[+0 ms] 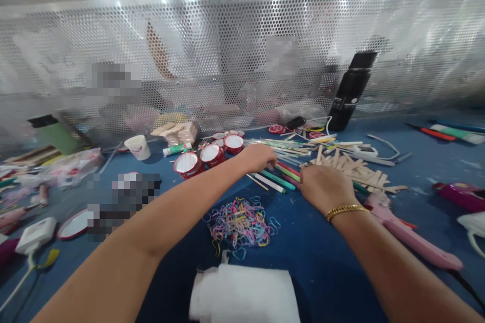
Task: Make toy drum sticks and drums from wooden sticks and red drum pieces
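The coloured pens lie on the blue table in the space between the two hands, slanting down toward the right. The left hand is at their upper left, back of the hand up, its fingers curled downward with the tips near the left ends of the red and light green pens. The right hand is at the other end, also knuckles up and fingers bent in, right beside the right ends of the red, light green and pink ones. The fingertips are small and partly hidden at this angle, so I cannot tell whether either hand has closed on a pen or how wide the fingers stand apart. The teal pen and the white one with a green end lie on the near side of the group, apart from the left hand.

Just beyond the left hand is a loose spread of thin sticks. Flat wooden sticks are heaped behind and beside the right hand, above the wrist with its gold bracelet. The pink glue gun lies to the right of that wrist. Nearer the wearer than the pens is a tangle of coloured bands, between the two forearms. Red-and-white rolls sit to the left, beyond the left forearm.
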`<state>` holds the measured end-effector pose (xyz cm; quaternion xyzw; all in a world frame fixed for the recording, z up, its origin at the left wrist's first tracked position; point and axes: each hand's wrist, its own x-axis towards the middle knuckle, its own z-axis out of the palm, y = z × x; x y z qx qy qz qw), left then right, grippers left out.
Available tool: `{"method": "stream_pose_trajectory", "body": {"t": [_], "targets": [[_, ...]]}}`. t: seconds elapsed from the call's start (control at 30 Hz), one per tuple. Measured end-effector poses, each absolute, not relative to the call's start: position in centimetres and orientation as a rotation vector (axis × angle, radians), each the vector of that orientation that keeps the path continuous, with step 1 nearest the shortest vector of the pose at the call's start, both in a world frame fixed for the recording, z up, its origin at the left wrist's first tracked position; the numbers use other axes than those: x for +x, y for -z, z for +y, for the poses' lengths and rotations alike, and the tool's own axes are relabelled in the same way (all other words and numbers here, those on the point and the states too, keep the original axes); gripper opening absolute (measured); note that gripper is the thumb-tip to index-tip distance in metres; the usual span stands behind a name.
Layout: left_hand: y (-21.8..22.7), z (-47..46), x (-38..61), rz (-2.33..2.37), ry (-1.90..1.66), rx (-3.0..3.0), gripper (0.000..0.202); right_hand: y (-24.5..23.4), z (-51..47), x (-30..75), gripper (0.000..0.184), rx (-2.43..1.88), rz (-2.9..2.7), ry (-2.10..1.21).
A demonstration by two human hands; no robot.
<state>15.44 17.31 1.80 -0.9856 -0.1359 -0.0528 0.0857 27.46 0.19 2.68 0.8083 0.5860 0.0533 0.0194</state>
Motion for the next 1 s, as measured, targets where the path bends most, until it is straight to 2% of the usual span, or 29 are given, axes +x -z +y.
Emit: {"method": "stream_pose_trajectory", "body": {"t": [0.7, 1.0], "targets": [[-1.8, 17.1, 14.6, -0.517, 0.136, -3.020, 0.018, -1.7, 1.3, 27.7, 0.026, 2.547, 1.896, -0.177], [-2.0, 16.0, 15.6, -0.493, 0.111, -3.112, 0.018, -1.7, 1.7, 27.1, 0.029, 2.540, 1.977, -0.209]]}}
